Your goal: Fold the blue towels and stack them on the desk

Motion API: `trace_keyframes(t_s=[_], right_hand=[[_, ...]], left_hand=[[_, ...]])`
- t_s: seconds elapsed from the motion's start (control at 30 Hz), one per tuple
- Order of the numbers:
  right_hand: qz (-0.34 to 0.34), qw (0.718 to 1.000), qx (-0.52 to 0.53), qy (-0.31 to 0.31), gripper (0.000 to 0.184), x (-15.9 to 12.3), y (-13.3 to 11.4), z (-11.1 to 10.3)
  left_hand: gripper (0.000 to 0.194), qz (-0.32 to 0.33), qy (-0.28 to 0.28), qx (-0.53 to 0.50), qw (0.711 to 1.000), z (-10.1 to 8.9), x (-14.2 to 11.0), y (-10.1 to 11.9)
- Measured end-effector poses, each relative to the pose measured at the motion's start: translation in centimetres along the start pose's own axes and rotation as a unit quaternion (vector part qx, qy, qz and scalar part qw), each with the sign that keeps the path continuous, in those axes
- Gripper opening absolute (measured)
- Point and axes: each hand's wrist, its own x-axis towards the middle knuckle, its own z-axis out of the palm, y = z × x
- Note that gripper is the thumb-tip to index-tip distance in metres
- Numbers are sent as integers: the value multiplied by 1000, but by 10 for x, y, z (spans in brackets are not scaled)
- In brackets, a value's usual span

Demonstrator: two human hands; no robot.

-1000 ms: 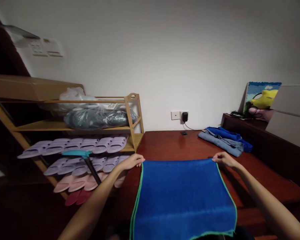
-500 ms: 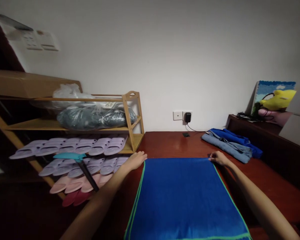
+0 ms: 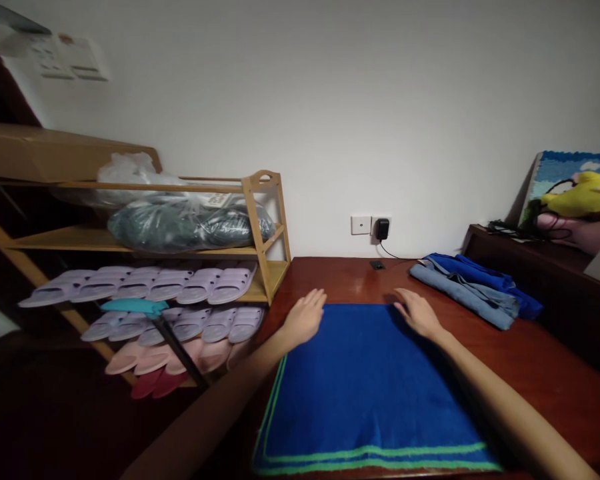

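Note:
A blue towel with green edging lies folded and flat on the reddish-brown table. My left hand is over the towel's far left corner, fingers stretched out and nothing held. Over the far right corner is my right hand, its fingers extended and the thumb apart. Whether either palm presses on the cloth I cannot tell. Two green-edged layers show along the near and left sides of the towel.
Folded blue and grey-blue cloths lie at the back right. A wooden rack holding slippers and a plastic-bagged bundle stands left. A black plug sits in the wall socket, its cord running right.
Both hands have let go of the towel's far corners and moved inward over it, fingers now extended. The near edge of the towel now shows fully, with two green borders.

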Motion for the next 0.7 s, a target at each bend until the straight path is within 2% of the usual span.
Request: trace_keyframes(t_s=[0.1,0.17,0.3,0.4,0.47,0.57,0.7], right_hand=[[-80,994,0,-78,63,-7,-20,12],[-82,989,-13,-120,65,-11,-18,17],[-46,991,-39,-121,67,-16,3,17],[-21,993,-54,-104,69,-12,3,15],[-26,995,-53,-86,71,-7,-11,15],[-82,993,-24,-85,70,2,-43,20],[-105,986,-7,-126,69,8,-70,32]], left_hand=[[58,36,-43,-81,995,13,0,26],[62,21,-78,-105,991,21,-2,30],[62,10,-92,-120,988,25,-6,21],[61,12,-86,-108,990,20,-2,26],[60,13,-68,-98,993,17,7,37],[59,14,-47,-100,994,20,25,60],[61,24,-84,-113,990,31,39,76]])
